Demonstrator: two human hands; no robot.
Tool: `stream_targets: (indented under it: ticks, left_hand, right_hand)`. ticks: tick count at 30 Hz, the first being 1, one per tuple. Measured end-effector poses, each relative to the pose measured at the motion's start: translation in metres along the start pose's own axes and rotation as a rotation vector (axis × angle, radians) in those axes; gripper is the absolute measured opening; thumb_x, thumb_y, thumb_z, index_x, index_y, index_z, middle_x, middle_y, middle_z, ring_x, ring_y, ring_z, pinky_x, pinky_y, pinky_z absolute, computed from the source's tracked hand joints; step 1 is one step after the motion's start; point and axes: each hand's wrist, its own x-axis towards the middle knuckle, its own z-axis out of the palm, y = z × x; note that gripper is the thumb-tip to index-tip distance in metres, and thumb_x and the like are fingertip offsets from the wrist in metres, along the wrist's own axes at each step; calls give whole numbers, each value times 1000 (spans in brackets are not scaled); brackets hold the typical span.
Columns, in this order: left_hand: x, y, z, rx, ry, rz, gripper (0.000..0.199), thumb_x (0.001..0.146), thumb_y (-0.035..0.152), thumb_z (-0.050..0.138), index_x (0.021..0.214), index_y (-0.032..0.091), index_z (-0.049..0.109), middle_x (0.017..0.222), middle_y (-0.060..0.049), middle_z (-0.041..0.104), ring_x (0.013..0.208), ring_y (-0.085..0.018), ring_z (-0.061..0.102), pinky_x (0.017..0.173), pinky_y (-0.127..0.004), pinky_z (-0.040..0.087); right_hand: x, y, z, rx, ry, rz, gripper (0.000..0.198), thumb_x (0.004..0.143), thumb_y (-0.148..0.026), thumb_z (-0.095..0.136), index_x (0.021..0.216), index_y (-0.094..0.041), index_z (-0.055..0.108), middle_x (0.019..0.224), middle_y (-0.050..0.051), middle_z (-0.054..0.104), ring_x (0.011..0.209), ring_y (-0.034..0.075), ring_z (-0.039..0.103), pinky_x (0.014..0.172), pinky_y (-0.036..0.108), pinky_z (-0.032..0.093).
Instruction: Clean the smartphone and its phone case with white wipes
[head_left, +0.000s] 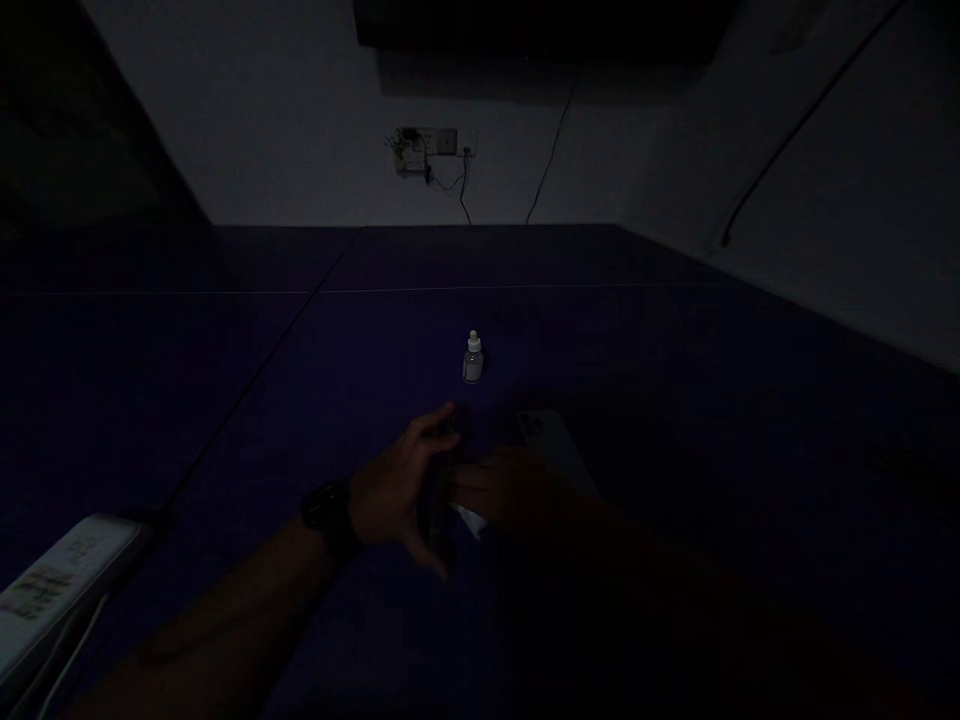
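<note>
The scene is very dim. My left hand (397, 480), with a watch (330, 515) on the wrist, has its thumb and fingers around a dark, thin, flat object (441, 495) turned nearly edge-on. Its exact kind is lost in the dark. My right hand (517, 485) presses its fingers toward that object's right face. Below those fingers a corner of a white wipe or cloth (471, 520) sticks out; the rest is covered. A phone (559, 445) lies back up just beyond my right hand, its camera lenses showing. Farther ahead stands a small clear bottle (472, 365) with a white cap.
A white power strip (71, 565) with cables lies at the left front of the dark blue surface (337, 360). Wall sockets (427, 145) with plugs and a small plant are at the back. Above them hangs a dark screen (540, 25). A cable (810, 125) runs down the right wall.
</note>
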Motion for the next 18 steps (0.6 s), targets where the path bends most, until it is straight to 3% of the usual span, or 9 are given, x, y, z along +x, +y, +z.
stream_targets:
  ticks: [4, 10, 18]
  left_hand:
    - [1, 1, 0, 12, -5, 10, 141, 38, 73, 89, 153, 33, 16, 157, -21, 18, 142, -50, 26, 104, -70, 40]
    - [1, 0, 0, 1, 1, 11, 142, 36, 75, 88, 152, 33, 18, 159, -21, 14, 143, -50, 27, 105, -68, 39]
    - [4, 6, -10, 120, 6, -15, 126, 47, 86, 76, 147, 27, 28, 155, -22, 30, 134, -48, 37, 104, -67, 37]
  right_hand:
    - [3, 7, 0, -28, -21, 113, 24, 98, -13, 47, 115, -15, 63, 109, 9, 70, 76, 17, 62, 63, 32, 43]
    - [-1, -3, -3, 43, -64, -73, 18, 98, -19, 49, 108, -16, 64, 104, 7, 69, 76, 18, 60, 58, 31, 40]
    - [-2, -6, 2, 82, 1, -101, 19, 96, -21, 54, 113, -20, 63, 106, 5, 70, 69, 15, 58, 57, 29, 36]
